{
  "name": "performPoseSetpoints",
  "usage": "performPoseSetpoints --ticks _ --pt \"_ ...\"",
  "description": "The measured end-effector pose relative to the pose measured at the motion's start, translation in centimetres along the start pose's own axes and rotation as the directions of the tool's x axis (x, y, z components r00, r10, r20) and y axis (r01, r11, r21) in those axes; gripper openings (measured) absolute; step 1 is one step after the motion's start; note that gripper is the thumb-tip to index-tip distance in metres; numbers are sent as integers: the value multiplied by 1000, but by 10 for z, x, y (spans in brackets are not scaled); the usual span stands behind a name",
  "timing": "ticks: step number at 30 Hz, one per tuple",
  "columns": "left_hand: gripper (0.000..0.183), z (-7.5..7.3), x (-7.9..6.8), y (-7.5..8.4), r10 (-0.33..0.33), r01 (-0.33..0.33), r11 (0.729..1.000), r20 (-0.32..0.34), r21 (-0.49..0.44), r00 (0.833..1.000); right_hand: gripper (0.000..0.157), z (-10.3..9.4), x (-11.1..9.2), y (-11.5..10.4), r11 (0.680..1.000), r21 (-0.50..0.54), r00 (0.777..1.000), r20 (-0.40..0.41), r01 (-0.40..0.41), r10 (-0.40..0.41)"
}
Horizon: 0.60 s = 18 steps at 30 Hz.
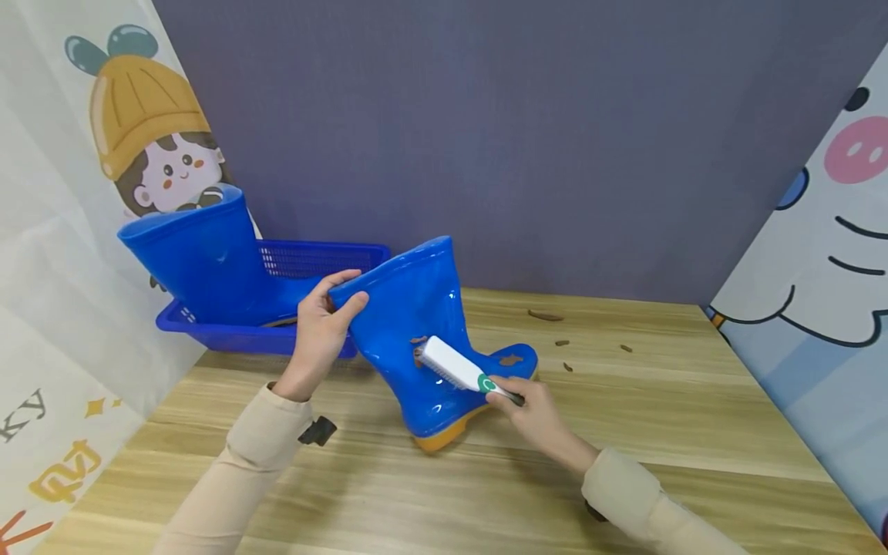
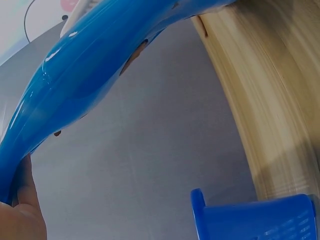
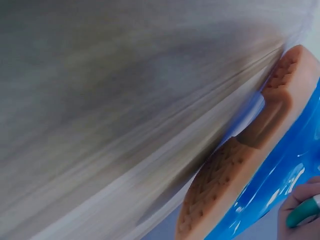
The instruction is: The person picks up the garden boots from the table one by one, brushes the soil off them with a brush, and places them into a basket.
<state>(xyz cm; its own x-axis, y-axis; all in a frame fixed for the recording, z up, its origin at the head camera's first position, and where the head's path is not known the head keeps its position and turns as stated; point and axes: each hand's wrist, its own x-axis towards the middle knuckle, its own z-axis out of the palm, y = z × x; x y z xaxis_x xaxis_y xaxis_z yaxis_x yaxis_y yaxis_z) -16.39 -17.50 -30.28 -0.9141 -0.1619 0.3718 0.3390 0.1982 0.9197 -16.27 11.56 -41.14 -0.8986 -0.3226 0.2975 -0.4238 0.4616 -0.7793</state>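
Firstly, one desk (image 1: 728, 432), wood-grained, carrying everything below. One basket (image 1: 239, 339), blue plastic with slotted walls, at the back left. One boot (image 1: 215, 262), blue, standing in that basket, its opening upward. One second boot (image 1: 416, 301), matching, orange-soled, tilted over the middle of the desk with its toe to the right; whether the sole touches the wood cannot be told. Two hands: the left hand (image 1: 321, 331) pinching this boot's top edge, thumb on the near face; the right hand (image 1: 533, 408) with fingers wrapped about a handle. One brush (image 1: 451, 362), white-backed, bristles turned to the shaft. Two brown patches: one on the shaft (image 1: 418, 341), partly behind the brush head, one on the toe (image 1: 511, 360). Sundry brown crumbs (image 1: 546, 316), scattered on the desk beyond the toe. Step in hand, as judged: scrubbing the shaft patch. The next move seems to call for short strokes there against a firmly held edge, then a turn of the boot to present the toe patch.
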Motion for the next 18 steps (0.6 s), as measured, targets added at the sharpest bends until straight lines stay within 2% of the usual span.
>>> performPoseSetpoints --ticks 5,11,18 --pt "42 -2 1 -4 1 -1 1000 -8 10 1000 30 -9 -6 6 1000 7 1000 19 5 -5" --pt "41 0 2 -3 11 -11 1000 -7 -2 1000 29 -21 -10 5 998 50 999 46 -25 23" --pt "38 3 1 -1 2 -2 1000 -2 -20 1000 28 -22 -8 -1 999 45 991 131 -20 14"
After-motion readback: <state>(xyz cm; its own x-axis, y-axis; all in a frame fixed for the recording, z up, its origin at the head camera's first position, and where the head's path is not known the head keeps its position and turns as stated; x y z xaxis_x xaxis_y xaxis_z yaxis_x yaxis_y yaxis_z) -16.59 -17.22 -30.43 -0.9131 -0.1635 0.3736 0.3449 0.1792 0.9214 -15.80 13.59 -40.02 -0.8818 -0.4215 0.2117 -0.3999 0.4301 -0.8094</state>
